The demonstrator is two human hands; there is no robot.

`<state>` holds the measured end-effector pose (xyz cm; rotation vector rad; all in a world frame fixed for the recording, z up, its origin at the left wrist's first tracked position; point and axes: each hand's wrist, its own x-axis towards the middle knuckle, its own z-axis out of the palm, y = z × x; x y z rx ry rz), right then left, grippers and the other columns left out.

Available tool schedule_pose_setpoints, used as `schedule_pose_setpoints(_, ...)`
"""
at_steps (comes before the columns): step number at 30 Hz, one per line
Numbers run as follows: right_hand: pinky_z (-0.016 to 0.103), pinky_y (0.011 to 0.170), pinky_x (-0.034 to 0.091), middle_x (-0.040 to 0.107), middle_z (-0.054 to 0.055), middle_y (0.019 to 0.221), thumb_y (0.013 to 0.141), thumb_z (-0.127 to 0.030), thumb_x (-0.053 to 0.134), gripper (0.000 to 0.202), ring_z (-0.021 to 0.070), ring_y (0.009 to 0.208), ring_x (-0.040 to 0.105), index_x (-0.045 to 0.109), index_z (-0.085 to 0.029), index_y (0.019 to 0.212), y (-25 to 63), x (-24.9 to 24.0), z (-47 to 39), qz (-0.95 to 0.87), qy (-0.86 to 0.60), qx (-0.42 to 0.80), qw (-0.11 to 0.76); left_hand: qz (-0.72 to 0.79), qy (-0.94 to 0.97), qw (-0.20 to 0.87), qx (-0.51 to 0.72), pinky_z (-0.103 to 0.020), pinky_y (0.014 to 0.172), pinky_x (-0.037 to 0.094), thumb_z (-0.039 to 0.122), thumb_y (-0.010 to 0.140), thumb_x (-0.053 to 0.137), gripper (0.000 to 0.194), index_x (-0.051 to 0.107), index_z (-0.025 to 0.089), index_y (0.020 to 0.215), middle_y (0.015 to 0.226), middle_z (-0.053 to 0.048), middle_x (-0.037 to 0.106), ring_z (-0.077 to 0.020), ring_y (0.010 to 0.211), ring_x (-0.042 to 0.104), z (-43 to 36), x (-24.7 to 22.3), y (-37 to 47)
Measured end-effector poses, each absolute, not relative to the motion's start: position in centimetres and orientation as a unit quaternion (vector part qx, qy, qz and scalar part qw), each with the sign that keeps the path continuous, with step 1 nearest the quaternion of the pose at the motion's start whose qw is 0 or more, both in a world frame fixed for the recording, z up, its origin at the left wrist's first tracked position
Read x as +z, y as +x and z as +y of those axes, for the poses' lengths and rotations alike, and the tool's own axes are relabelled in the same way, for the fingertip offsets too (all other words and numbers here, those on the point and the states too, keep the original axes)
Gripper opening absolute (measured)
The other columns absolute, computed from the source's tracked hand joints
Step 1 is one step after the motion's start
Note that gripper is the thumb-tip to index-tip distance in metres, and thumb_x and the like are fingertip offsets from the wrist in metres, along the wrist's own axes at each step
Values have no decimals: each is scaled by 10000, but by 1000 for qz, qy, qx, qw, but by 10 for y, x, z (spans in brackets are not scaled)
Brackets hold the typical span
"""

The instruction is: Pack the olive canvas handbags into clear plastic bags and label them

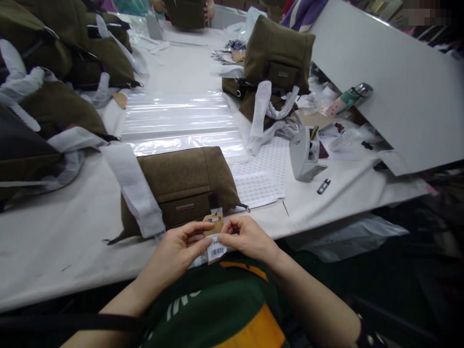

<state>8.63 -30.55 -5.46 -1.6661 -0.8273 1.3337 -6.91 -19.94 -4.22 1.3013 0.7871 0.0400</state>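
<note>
An olive-brown bag lies on the table right in front of me, a strip of white wrapping across its left part. From it hangs a brown cardboard hang tag bearing a white barcode sticker. My left hand pinches the tag's left edge between thumb and fingers. On the other side, my right hand has its fingers curled, with thumb and fingertips pressed on the tag and sticker at the upper right. Both hands are close together at the table's front edge.
Clear plastic bags lie behind the bag, sheets of stickers to its right. A grey tape dispenser, thread snips and a bottle stand or lie rightward. More olive bags are piled behind and left.
</note>
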Motion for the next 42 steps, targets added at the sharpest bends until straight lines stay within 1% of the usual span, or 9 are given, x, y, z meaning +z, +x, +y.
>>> schedule_pose_setpoints(11, 205, 570, 401, 586, -24, 679, 733, -243, 588, 76, 102, 636, 536, 566, -171, 728, 78, -49, -302, -358, -705, 448, 417, 378, 553, 741, 54, -203, 720, 548, 317, 700, 712, 347, 612, 165, 996, 902, -33, 699, -172, 817, 658, -198, -48, -68)
schedule_pose_setpoints(16, 220, 605, 424, 584, -70, 633, 688, -256, 660, 369, 119, 638, 558, 445, -214, 985, 75, -53, -304, -314, -713, 438, 449, 387, 532, 751, 56, -196, 738, 549, 313, 687, 729, 350, 617, 167, 984, 895, -30, 701, -173, 832, 658, -198, -51, -69)
schedule_pose_setpoints(18, 218, 602, 420, 573, -77, 616, 687, -261, 667, 394, 114, 622, 549, 450, -216, 1013, 77, -55, -304, -304, -711, 448, 448, 389, 528, 753, 59, -195, 746, 549, 309, 677, 739, 348, 622, 166, 972, 900, -31, 700, -175, 839, 657, -198, -50, -69)
schedule_pose_setpoints(20, 212, 570, 402, 545, -75, 594, 686, -293, 677, 359, 104, 580, 517, 510, -203, 991, 79, -57, -304, -300, -711, 459, 440, 393, 521, 755, 69, -199, 753, 550, 305, 665, 749, 354, 624, 166, 966, 910, -32, 699, -176, 845, 656, -196, -50, -69)
schedule_pose_setpoints(23, 212, 557, 389, 552, -34, 625, 700, -358, 666, 234, 99, 584, 494, 613, -156, 806, 82, -62, -303, -298, -683, 498, 444, 395, 505, 764, 75, -220, 759, 554, 313, 656, 756, 381, 617, 160, 976, 910, -42, 699, -185, 841, 658, -193, -50, -69)
schedule_pose_setpoints(26, 213, 563, 393, 567, -8, 640, 752, -392, 603, 275, 100, 594, 496, 611, -127, 679, 82, -65, -303, -271, -620, 571, 464, 400, 493, 770, 60, -251, 758, 561, 323, 634, 771, 416, 613, 144, 974, 887, -57, 701, -201, 822, 662, -192, -49, -68)
schedule_pose_setpoints(30, 248, 657, 435, 564, 0, 639, 809, -456, 514, 373, 125, 650, 537, 603, -124, 663, 79, -63, -304, -241, -570, 603, 504, 409, 500, 760, 63, -264, 754, 564, 337, 615, 780, 438, 616, 143, 972, 879, -60, 703, -213, 825, 662, -191, -44, -66)
schedule_pose_setpoints(36, 321, 760, 467, 645, 18, 710, 603, -406, 749, 383, 171, 728, 614, 655, -122, 843, 68, -60, -307, -161, -533, 669, 492, 401, 522, 751, 53, -238, 726, 561, 326, 631, 769, 410, 625, 149, 972, 918, -58, 697, -200, 828, 659, -188, -41, -66)
schedule_pose_setpoints(42, 329, 778, 453, 658, 23, 690, 557, -342, 788, 359, 149, 688, 611, 663, -111, 801, 67, -56, -310, -148, -493, 691, 508, 404, 480, 778, 36, -226, 698, 545, 294, 618, 782, 453, 600, 131, 1000, 888, -64, 697, -186, 803, 657, -189, -40, -66)
